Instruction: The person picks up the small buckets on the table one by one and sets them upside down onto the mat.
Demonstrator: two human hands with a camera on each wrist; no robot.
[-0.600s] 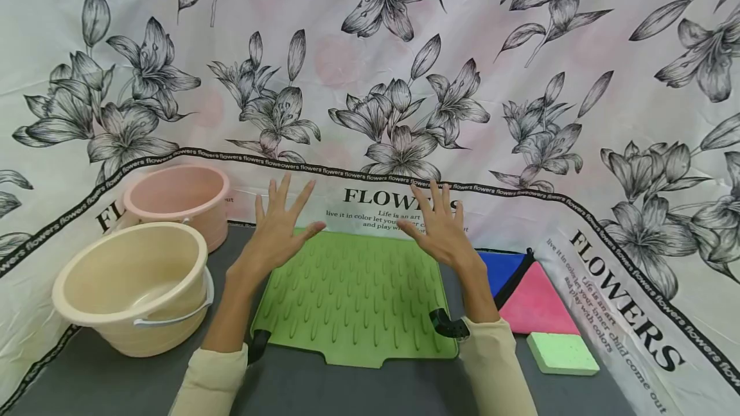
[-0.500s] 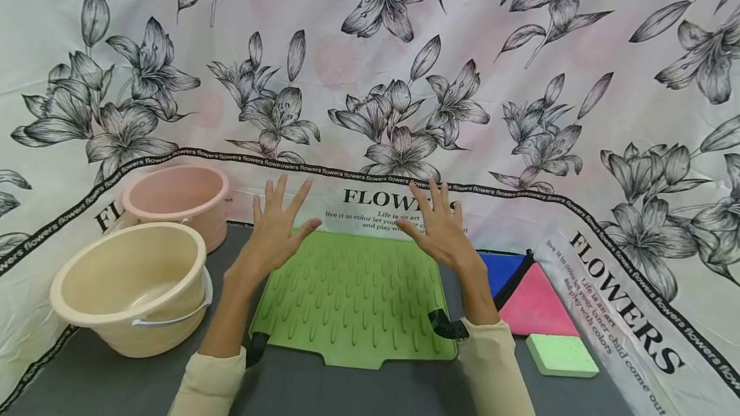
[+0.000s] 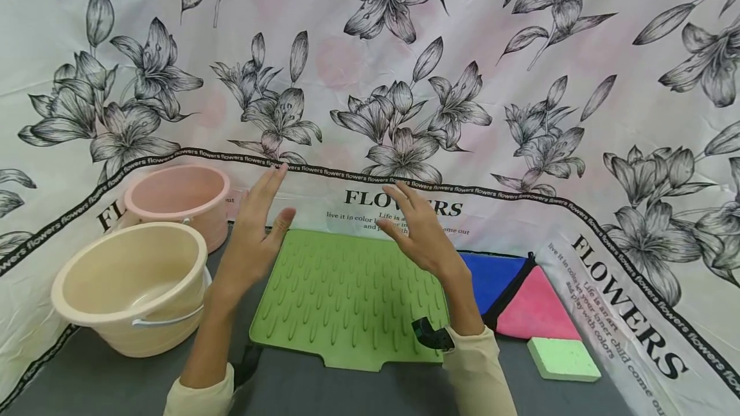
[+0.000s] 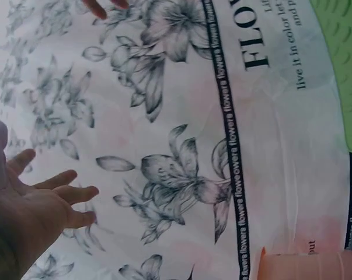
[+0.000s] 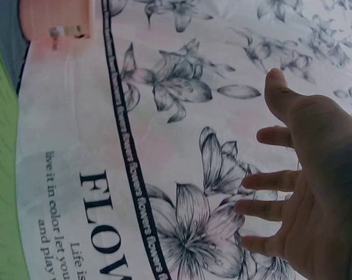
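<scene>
I see the left hand [image 3: 250,242] and right hand [image 3: 424,236] raised, fingers loosely extended, holding nothing; below them the mat [image 3: 347,303] lies flat on the table [image 3: 318,397], probably central for reach, cream bucket [image 3: 139,336] and green block [image 3: 563,358] perhaps flanking it to avoid crowding

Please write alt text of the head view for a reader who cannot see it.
A person's empty left hand and right hand are raised above a gray table with a bumpy green mat. A cream bucket and pink bucket stand at left; a blue-and-pink piece and light green block lie at right; white flowered sheeting hangs behind.
</scene>
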